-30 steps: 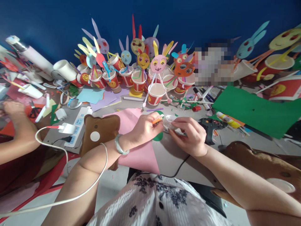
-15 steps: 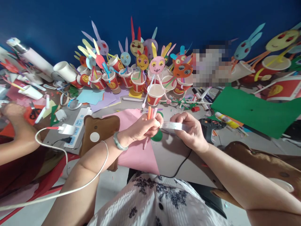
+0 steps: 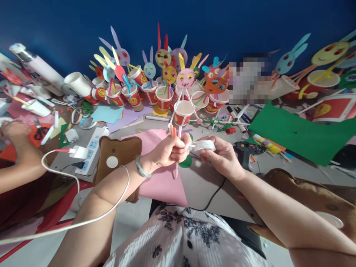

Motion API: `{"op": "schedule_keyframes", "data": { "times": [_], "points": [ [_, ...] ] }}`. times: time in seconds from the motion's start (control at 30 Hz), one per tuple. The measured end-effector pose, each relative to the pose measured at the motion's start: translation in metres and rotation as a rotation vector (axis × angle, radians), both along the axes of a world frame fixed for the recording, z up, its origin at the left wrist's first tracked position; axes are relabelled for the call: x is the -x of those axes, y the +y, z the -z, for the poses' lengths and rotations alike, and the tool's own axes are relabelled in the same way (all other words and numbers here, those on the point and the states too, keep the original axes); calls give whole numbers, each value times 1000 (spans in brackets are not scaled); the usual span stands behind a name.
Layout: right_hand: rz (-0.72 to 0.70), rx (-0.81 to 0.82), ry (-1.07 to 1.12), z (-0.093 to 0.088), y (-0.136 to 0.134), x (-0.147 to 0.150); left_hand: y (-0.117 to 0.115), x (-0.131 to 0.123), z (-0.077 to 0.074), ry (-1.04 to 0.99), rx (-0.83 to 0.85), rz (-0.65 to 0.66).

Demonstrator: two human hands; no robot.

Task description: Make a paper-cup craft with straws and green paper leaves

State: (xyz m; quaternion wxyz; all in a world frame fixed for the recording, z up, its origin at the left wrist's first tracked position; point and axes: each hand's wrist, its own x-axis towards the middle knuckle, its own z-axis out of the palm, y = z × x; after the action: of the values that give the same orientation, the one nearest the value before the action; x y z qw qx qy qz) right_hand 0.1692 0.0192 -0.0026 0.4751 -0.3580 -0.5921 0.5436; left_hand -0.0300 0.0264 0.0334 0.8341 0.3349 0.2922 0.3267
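Note:
Closed around a few thin paper sticks [image 3: 180, 131], pink and orange, is my left hand [image 3: 174, 150]. The sticks stand roughly upright, with a pink end poking out below the fist. My right hand [image 3: 224, 155] pinches a roll of clear tape [image 3: 205, 145] just to the right, its side facing up toward me. A short stretch of tape seems to run from the roll to my left fingers. Beneath my hands lie a pink paper sheet [image 3: 164, 181] and a green paper piece [image 3: 185, 161]. Behind them stands a paper cup [image 3: 183, 113] bearing a pink rabbit face [image 3: 185, 79].
Several rabbit-face cups line the blue wall. A power strip [image 3: 93, 152] and brown bear-shaped cushion [image 3: 119, 150] sit left; a white cable [image 3: 91, 224] crosses my left forearm. Green paper [image 3: 303, 133], a glue stick [image 3: 264, 144] and markers lie right. Another person's arm [image 3: 16, 155] rests far left.
The tape roll has turned from edge-on to show its round side and moved closer to my left hand. The sticks have tilted more upright.

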Motion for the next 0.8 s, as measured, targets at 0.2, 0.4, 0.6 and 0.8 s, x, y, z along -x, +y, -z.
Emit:
{"op": "schedule_keyframes", "data": {
  "times": [0.2, 0.4, 0.6, 0.8],
  "points": [
    [-89, 195, 198, 9, 4, 0, 0, 4, 0, -93, -28, 64],
    [-54, -62, 0, 14, 5, -4, -4, 2, -5, -112, -41, 28],
    [157, -521, -247, 13, -5, -3, -10, -5, -4, -21, -106, 3],
    [306, -606, -321, 11, -13, 2, -14, -13, -2, 6, -131, 28]
  ]
}}
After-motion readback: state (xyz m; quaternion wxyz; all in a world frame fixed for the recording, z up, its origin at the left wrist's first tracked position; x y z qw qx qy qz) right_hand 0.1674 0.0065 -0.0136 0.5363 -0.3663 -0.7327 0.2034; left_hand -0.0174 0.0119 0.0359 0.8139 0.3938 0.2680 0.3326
